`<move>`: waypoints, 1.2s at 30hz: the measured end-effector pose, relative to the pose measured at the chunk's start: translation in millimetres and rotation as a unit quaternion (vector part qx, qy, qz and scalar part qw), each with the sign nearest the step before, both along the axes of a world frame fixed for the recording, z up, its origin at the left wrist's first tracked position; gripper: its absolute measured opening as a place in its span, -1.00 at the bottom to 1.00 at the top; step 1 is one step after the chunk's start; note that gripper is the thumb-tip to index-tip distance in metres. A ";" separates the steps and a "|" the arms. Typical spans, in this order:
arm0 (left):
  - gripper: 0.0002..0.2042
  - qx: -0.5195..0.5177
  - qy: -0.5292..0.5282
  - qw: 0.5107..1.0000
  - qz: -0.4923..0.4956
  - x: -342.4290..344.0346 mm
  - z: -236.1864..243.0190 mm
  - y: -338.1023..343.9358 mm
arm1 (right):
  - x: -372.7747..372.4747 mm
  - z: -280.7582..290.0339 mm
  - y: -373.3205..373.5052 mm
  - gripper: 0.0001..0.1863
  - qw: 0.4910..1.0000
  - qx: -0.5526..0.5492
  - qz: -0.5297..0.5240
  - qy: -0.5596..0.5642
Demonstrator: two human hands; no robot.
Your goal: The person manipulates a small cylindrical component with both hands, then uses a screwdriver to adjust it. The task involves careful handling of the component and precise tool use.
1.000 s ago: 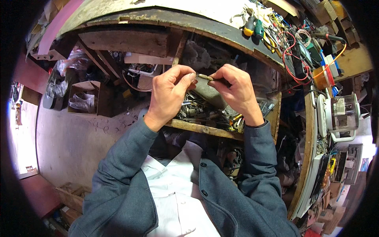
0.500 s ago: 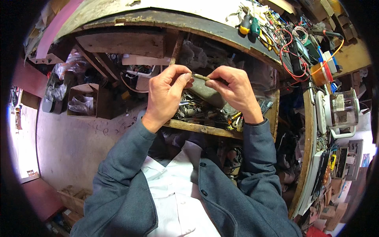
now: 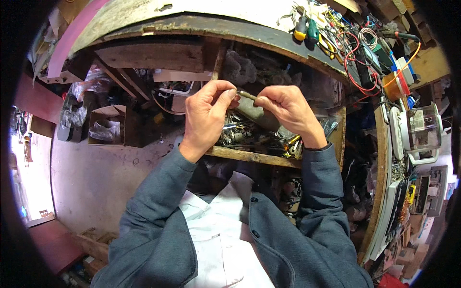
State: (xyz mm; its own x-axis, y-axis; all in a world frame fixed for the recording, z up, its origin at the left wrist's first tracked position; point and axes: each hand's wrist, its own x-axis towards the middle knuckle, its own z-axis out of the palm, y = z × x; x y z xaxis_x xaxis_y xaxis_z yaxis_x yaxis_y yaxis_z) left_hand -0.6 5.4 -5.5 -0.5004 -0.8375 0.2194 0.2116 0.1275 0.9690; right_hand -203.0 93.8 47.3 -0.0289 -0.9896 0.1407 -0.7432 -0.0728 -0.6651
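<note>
Slim olive-brown rod (image 3: 248,95) sits between 12 and 1 o'clock from the centre of my view, spanning the gap between two bare hands and sloping slightly down toward the right one. Out at 9 o'clock I see an uncovered cardboard box (image 3: 123,126) on the floor, with crumpled clear plastic (image 3: 105,130) inside. Just left of 12 o'clock, the left hand (image 3: 207,115) pinches the rod's upper end, thumb and forefinger brought together with no gap that I can make out. Below the rod, near the centre, lies a wooden drawer (image 3: 254,157) full of jumbled metal parts (image 3: 234,134). At 2 o'clock the right hand (image 3: 290,108) has thumb and forefinger closed on the rod's lower end, its other fingers curled in. Toward 1 o'clock, on the bench, I find a yellow-and-black screwdriver (image 3: 300,30) just beside a green-handled screwdriver (image 3: 312,31). Red test-lead wire (image 3: 361,88) loops at 2 o'clock, and at 3 o'clock stands a clear jug (image 3: 424,128) with a white handle.
</note>
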 end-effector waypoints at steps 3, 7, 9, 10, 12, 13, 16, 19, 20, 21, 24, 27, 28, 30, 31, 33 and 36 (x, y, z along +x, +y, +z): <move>-0.88 0.005 0.009 1.000 -0.003 -0.7 0.0 -0.9 | -1.0 -0.5 1.1 -0.83 1.000 0.016 0.008 -0.013; -0.88 0.013 0.006 1.000 -0.005 -0.2 0.8 1.7 | -2.5 -7.4 -0.7 -0.83 0.994 -0.104 0.007 0.023; -0.88 0.016 0.003 1.000 -0.006 -0.5 1.6 -0.2 | -2.4 -7.4 -2.8 -0.81 0.993 -0.114 -0.007 0.027; -0.87 0.017 0.002 1.000 -0.006 0.2 1.7 -1.5 | -1.9 -8.6 -4.6 -0.80 0.993 -0.118 -0.009 0.027; -0.86 0.017 -0.002 1.000 0.001 0.5 0.7 -0.7 | -0.3 -4.9 -3.1 -0.80 0.994 -0.107 -0.002 0.033; -0.86 0.011 0.007 1.000 -0.001 1.3 -0.9 -2.1 | -1.3 -3.6 -1.5 -0.80 0.998 -0.060 -0.002 0.036; -0.84 0.047 0.059 0.997 0.013 2.2 -3.5 -7.6 | -7.0 -10.1 -0.3 -0.76 0.996 -0.012 0.010 0.085; -0.84 0.065 0.059 0.996 0.009 0.6 -2.3 -9.1 | -7.4 -10.3 -2.8 -0.80 0.999 -0.030 -0.020 0.010; -0.84 0.060 0.060 0.996 0.006 1.7 -3.3 -9.3 | -6.2 -12.2 -5.3 -0.82 0.999 -0.053 -0.013 0.004; -0.83 0.056 0.061 0.997 0.004 2.5 -4.1 -9.6 | -6.3 -11.8 -5.3 -0.82 0.999 -0.031 -0.029 -0.014; -0.83 0.053 0.068 0.996 -0.016 -1.9 -5.3 -9.6 | -9.1 -13.4 -3.2 -0.85 0.995 0.021 -0.066 -0.075; -0.83 0.048 0.060 0.997 -0.023 0.4 -3.2 -8.1 | -8.3 -20.6 -6.5 -0.86 0.992 0.014 -0.037 -0.123; -0.82 0.047 0.049 0.997 -0.026 1.3 -1.4 -7.6 | -8.0 -21.1 -5.6 -0.87 0.986 0.019 -0.037 -0.159; -0.83 0.047 0.050 0.997 -0.029 -0.3 -0.5 -6.6 | -5.1 -22.6 -6.4 -0.87 0.971 0.028 -0.034 -0.235; -0.83 0.047 0.051 0.997 -0.030 -0.9 -0.2 -6.2 | -4.6 -22.2 -6.8 -0.88 0.961 0.035 -0.024 -0.272; -0.85 0.036 0.042 0.998 -0.032 -1.1 -1.8 -5.8 | -4.8 -18.8 -6.5 -0.89 0.938 0.048 -0.007 -0.344; -0.85 -0.007 0.021 0.999 -0.032 -1.5 -3.2 -6.1 | 6.3 -11.0 -4.9 -0.85 0.921 0.077 0.019 -0.382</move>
